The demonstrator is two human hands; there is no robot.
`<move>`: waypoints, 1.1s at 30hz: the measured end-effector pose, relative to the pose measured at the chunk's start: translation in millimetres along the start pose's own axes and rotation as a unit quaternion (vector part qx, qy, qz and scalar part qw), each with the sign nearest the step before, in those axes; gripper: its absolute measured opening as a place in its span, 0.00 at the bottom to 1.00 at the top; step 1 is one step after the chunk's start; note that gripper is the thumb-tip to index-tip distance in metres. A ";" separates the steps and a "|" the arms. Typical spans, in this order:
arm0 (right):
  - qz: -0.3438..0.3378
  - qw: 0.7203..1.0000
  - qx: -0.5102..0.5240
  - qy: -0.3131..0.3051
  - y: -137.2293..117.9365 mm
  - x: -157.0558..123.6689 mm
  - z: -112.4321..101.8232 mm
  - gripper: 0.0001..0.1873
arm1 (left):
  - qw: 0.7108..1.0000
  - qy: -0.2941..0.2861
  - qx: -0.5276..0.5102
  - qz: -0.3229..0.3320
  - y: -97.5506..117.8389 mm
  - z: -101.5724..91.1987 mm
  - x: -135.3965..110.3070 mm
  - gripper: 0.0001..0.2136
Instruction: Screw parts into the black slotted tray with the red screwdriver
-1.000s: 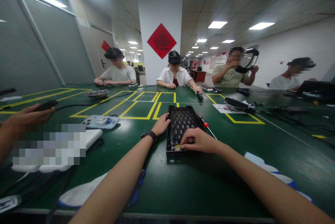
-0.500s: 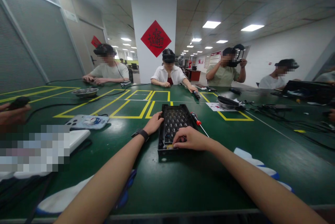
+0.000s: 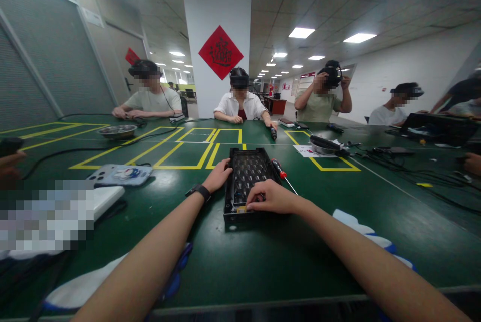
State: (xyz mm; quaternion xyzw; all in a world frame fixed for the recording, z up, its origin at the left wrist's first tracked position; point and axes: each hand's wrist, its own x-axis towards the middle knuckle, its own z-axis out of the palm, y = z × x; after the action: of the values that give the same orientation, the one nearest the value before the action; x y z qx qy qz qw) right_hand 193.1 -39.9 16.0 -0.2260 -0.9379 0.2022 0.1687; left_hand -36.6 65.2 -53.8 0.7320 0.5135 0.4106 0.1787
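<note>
A black rectangular casing (image 3: 250, 171) with rows of shiny parts lies on the green table in front of me. My left hand (image 3: 218, 174) grips its upper left side, thumb towards the edge. At the near end, my right hand (image 3: 267, 195) is closed in a pinch over a small yellowish part (image 3: 239, 208). Whatever sits between those fingertips is too small or hidden to make out. A screwdriver (image 3: 281, 171) with a red and black handle rests against the right side of the casing, its shaft pointing towards me.
Blue and white gloves (image 3: 361, 229) lie by my right forearm, another glove (image 3: 86, 282) under my left. A phone (image 3: 120, 174), a white box (image 3: 108, 201) and a metal bowl (image 3: 118, 132) are on the left. Cables (image 3: 409, 176) spread to the right. Co-workers sit opposite.
The view has shifted slightly. Both my hands keep their places on the casing, the right still pinching at its near end. Across the table, a person raises both hands to their headset.
</note>
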 end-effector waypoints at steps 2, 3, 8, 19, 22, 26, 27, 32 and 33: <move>0.001 1.000 0.001 0.001 -0.2 0.0 0.1 0.13 | 1.000 0.002 0.002 -0.003 1.5 -0.4 -0.5 0.22; 0.003 1.000 0.002 0.002 -0.4 -0.1 0.0 0.13 | 1.000 0.002 0.003 -0.005 1.8 -0.5 -0.5 0.22; 0.003 1.000 0.011 0.005 -0.4 -0.9 -0.3 0.12 | 1.000 0.001 0.006 0.001 -0.8 0.3 0.5 0.23; -0.013 1.000 0.013 0.014 0.4 -0.3 0.6 0.13 | 1.000 -0.001 0.013 0.000 -2.6 0.0 0.4 0.23; -0.010 1.000 0.003 0.014 0.9 -0.7 0.2 0.13 | 1.000 0.000 0.012 -0.002 -2.6 -0.1 0.5 0.24; -0.006 1.000 0.003 0.010 0.5 -1.6 -0.6 0.12 | 1.000 0.000 0.013 -0.001 -3.2 0.2 1.5 0.23; -0.006 1.000 0.002 0.012 0.1 -1.7 -0.7 0.13 | 1.000 -0.002 0.013 -0.001 -3.2 0.3 1.6 0.23; -0.009 1.000 0.006 0.025 -1.2 -1.4 -0.1 0.13 | 1.000 -0.006 0.019 -0.002 -3.2 0.9 1.9 0.24; -0.008 1.000 0.007 0.025 -0.9 -1.4 0.2 0.13 | 1.000 -0.005 0.020 -0.002 -3.5 1.0 2.0 0.24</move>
State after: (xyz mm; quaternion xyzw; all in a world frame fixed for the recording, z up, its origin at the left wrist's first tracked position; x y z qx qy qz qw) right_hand 193.9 -41.4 16.0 -0.2219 -0.9338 0.2015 0.1953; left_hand -37.6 68.6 -55.9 0.7365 0.5222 0.3961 0.1671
